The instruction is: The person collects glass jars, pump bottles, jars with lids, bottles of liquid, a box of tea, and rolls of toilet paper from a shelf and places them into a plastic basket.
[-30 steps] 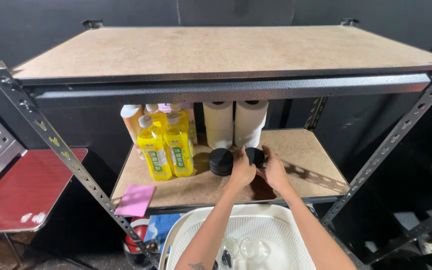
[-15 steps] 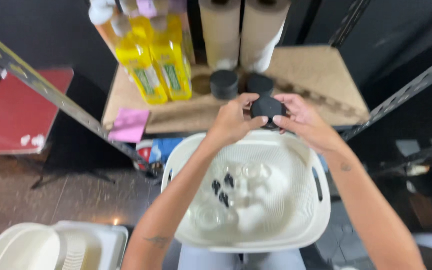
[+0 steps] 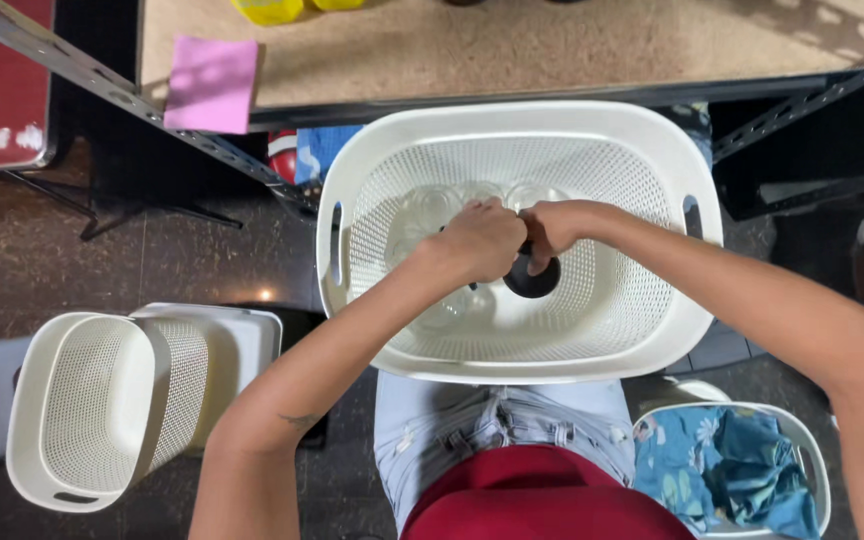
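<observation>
Black round jar (image 3: pixel 532 277) sits over the middle of the white perforated basket (image 3: pixel 697 300), gripped from above by both hands. Left hand (image 3: pixel 480 240) at its 9 o'clock and right hand (image 3: pixel 556 225) at its 12 have fingers curled tight on it. Clear glass jars (image 3: pixel 430 208) lie at 10 o'clock inside the basket; pink note (image 3: pixel 212 83) lies on the shelf board (image 3: pixel 552 50) at 11 o'clock

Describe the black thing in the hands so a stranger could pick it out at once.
Find the big white perforated basket below the shelf edge. Over its middle, the left hand and right hand meet around a round black lid. It is the only dark, opaque item among the clear glass jars.
</observation>
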